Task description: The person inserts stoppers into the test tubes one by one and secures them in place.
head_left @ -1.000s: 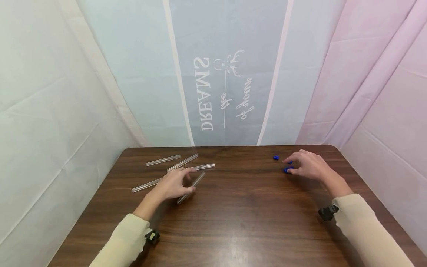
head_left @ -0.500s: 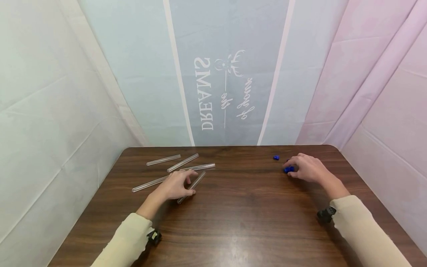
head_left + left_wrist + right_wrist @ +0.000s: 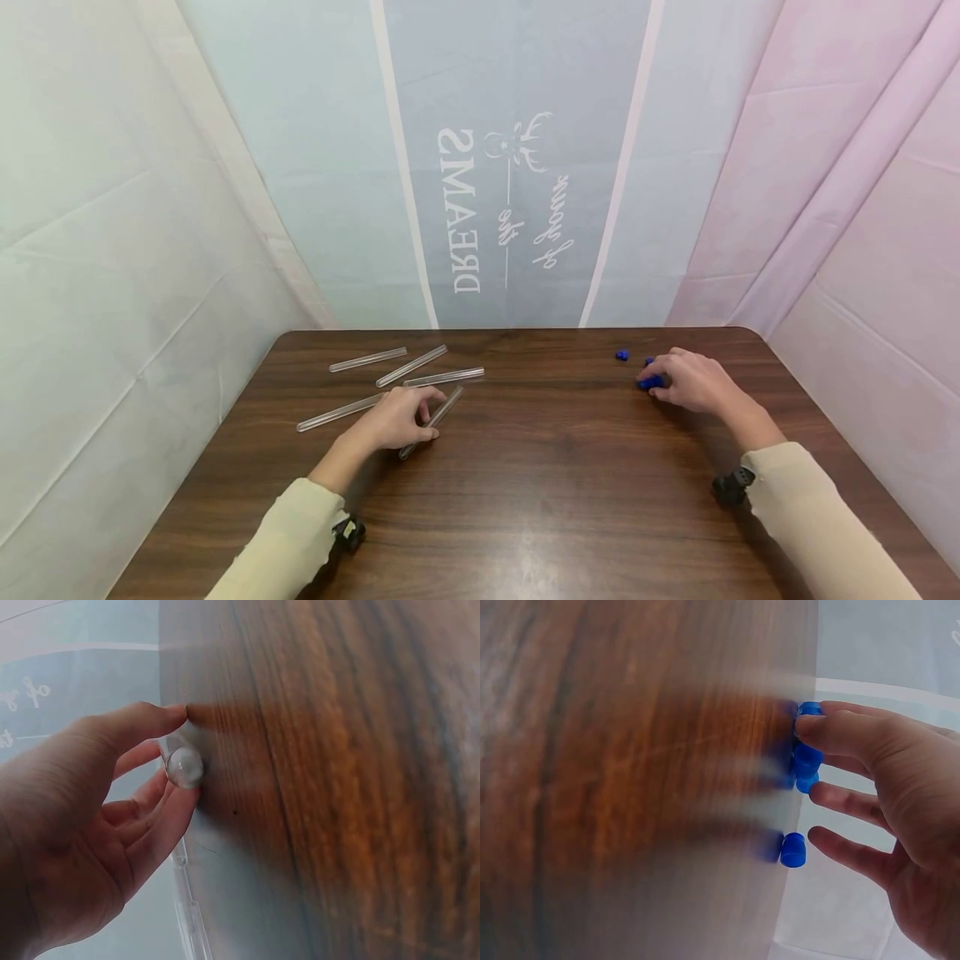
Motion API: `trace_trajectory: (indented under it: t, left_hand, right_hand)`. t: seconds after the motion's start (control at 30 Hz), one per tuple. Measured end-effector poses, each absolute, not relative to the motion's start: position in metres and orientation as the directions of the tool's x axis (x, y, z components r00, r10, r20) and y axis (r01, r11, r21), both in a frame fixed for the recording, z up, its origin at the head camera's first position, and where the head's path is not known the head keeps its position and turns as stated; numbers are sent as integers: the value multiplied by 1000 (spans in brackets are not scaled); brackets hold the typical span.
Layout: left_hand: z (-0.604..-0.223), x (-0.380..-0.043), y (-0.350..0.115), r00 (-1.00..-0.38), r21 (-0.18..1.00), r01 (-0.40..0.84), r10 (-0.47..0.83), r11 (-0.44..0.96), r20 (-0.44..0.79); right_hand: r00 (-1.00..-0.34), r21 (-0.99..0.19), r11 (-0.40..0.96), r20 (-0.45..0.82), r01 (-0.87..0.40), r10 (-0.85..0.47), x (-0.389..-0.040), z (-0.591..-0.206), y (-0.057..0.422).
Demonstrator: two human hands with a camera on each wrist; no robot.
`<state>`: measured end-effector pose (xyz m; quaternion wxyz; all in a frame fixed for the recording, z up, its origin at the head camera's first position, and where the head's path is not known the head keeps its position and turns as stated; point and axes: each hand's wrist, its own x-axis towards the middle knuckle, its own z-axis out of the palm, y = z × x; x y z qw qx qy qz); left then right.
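Note:
My left hand (image 3: 396, 417) is at the left of the table, thumb and fingers curled round a clear test tube (image 3: 448, 403) low on the wood. The left wrist view shows the tube's rounded end (image 3: 184, 766) between thumb and fingers. Over at the right, my right hand (image 3: 693, 380) pinches at a small cluster of blue test tube caps (image 3: 808, 759), the thumb tip overlapping one. One more blue cap (image 3: 793, 850) stands on the table just off the fingertips of that hand. Part of the cluster is hidden behind the thumb and index finger.
Several other clear test tubes lie loosely about the left hand, among them one tube (image 3: 367, 360) at the back left and another (image 3: 337, 413) beside the wrist. A single blue cap (image 3: 622, 355) sits near the back edge. Cloth curtains (image 3: 525, 308) surround the brown table (image 3: 540, 467).
The left thumb and fingers have drawn in round the tube, which has shifted very slightly. My right hand has lowered slightly toward me, its fingers drawing in on the blue caps.

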<state>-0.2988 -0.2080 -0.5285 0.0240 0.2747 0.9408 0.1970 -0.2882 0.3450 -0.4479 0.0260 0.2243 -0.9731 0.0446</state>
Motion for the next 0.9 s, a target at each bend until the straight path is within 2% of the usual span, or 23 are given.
trace_trajectory:
  t: [0.73, 0.9]
  left_hand:
    - [-522, -294, -205, -836, 380, 524, 546, 762, 56]
    - [-527, -300, -209, -829, 422, 519, 558, 744, 36]
  right_hand:
    - [-893, -79, 892, 110, -445, -436, -288, -448, 345]
    - [-888, -86, 888, 143, -452, -438, -287, -443, 344]
